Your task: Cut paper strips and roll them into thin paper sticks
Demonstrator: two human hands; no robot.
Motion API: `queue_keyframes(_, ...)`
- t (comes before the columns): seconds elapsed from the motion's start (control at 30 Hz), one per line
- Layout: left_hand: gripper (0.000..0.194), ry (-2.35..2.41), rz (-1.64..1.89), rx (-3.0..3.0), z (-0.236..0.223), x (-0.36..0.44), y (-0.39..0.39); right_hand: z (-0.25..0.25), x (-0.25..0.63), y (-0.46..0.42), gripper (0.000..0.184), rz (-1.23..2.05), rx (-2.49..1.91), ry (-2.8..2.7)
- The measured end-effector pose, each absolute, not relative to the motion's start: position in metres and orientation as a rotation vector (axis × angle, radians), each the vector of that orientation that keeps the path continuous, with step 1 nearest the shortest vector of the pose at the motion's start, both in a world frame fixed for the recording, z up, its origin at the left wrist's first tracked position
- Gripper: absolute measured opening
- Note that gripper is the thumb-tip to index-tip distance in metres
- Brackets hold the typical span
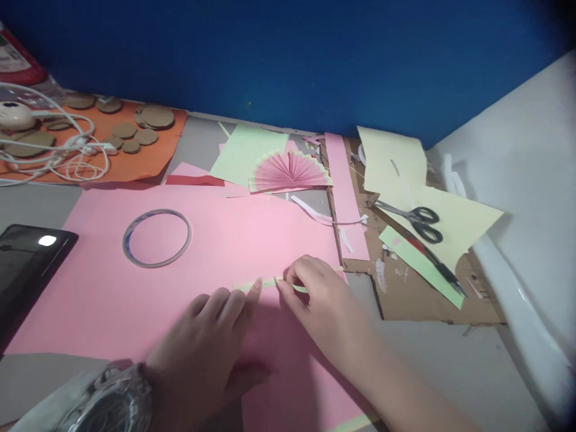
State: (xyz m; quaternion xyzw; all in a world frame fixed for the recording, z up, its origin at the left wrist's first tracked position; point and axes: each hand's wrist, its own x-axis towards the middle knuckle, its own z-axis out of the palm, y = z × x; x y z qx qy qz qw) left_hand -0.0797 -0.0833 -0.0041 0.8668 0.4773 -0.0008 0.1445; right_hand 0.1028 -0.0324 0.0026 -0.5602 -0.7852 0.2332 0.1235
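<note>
A large pink paper sheet (216,228) lies under both my hands, with a narrow pale green paper strip (243,286) running across it. My left hand (207,330) rests over the sheet with its index fingertip on the strip; the other fingers are bent, the thumb is apart, and nothing is held. Close beside it, my right hand (330,306) pinches the strip between thumb and fingers, and a bit of it curls up under the fingers. Behind the sheet stands a pleated pink paper fan (291,171) with a pale yellow-green edge.
A thin roll of tape (157,264) lies on the sheet, left of my hands. To the right, scissors (416,219) and a pen-like cutter (432,258) rest on papers over cardboard (405,300). A phone (31,264), tangled white cable (63,156) and cardboard discs (155,117) lie left.
</note>
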Motion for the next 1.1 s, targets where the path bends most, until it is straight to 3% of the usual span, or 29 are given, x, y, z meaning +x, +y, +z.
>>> queue_keyframes(0.77, 0.076, 1.340, 0.044, 2.550, -0.006, -0.082, -0.081, 0.002, 0.104, -0.033, 0.019, 0.683, -1.603, -2.327)
queue_keyframes(0.93, 0.066, 1.316, 0.131, 2.607, -0.008, -0.082, -0.078, 0.002, 0.104, -0.033, 0.018, 0.689, -1.599, -2.334)
queue_keyframes(1.1, 0.074, 1.345, 0.141, 2.569, -0.008, -0.076, -0.072, -0.001, 0.104, -0.035, 0.018, 0.589, -1.528, -2.377)
